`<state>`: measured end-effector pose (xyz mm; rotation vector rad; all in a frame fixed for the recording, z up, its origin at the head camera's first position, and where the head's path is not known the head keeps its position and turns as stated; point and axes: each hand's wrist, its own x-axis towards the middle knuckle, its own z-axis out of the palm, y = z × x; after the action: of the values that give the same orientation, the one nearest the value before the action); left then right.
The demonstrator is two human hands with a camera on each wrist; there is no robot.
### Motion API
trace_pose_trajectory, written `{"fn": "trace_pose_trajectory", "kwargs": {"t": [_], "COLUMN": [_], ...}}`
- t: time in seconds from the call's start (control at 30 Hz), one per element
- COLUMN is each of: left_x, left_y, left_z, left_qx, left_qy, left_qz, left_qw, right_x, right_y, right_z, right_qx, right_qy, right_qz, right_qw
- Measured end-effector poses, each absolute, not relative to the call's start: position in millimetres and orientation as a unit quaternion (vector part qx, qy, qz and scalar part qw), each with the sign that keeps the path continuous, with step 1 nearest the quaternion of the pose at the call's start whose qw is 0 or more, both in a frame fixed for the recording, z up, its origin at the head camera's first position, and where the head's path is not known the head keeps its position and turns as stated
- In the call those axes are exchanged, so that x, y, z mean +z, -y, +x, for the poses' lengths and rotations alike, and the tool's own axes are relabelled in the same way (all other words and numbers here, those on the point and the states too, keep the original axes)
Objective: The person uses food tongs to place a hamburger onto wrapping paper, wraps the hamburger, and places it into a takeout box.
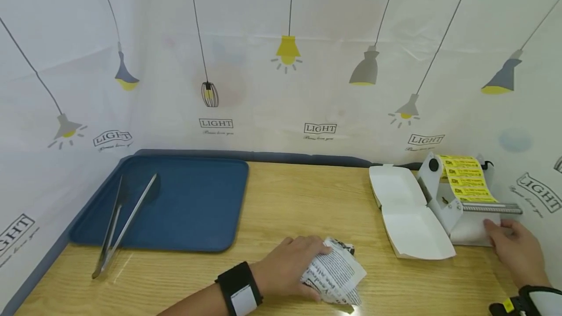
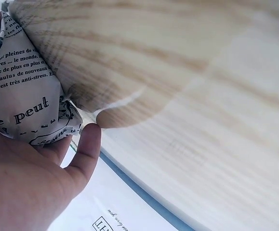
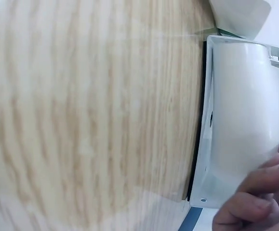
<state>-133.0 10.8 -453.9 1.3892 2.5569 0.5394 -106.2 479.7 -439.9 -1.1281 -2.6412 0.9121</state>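
In the head view my left hand [image 1: 290, 265] grips a crumpled packet wrapped in newsprint-patterned paper [image 1: 335, 272], low over the front middle of the table. Printed French words show on the packet's side in the left wrist view; what it contains is hidden. Over at the right, a white label dispenser [image 1: 432, 182] carries a strip of yellow labels [image 1: 467, 179] across its top. White backing paper [image 3: 240, 106] hangs down from its front. My right hand [image 1: 520, 250] pinches the edge of that backing paper between thumb and fingers, below the dispenser's serrated metal bar.
Left of the dispenser lies an opened white takeaway box [image 1: 417, 230], lid folded back. A blue tray [image 1: 197, 199] occupies the back left of the wooden table [image 1: 281, 208]. Metal tongs [image 1: 131, 218] rest across it, their joined end past its front edge. A lamp-patterned curtain [image 1: 254, 62] surrounds the table.
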Motion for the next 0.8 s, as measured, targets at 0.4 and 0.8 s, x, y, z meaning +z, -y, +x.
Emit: {"fn": "trace_pose_trajectory", "kwargs": {"t": [0.4,0.8], "left_x": [-451.8,-452.0], "left_y": [-11.7,-10.8], "left_z": [-131.5,-131.6], "left_qx": [0.177,0.179], "left_qy": [-0.861,-0.860], "left_qz": [0.469,0.468], "left_qw": [0.091,0.094], "right_x": [-441.8,-449.6], "right_y": [-483.8,-485.5], "right_z": [-106.3,-105.5], "right_qx": [0.375,0.327], "right_qy": [0.828,0.846], "right_qz": [-0.404,-0.411], "right_qw": [0.100,0.091]}}
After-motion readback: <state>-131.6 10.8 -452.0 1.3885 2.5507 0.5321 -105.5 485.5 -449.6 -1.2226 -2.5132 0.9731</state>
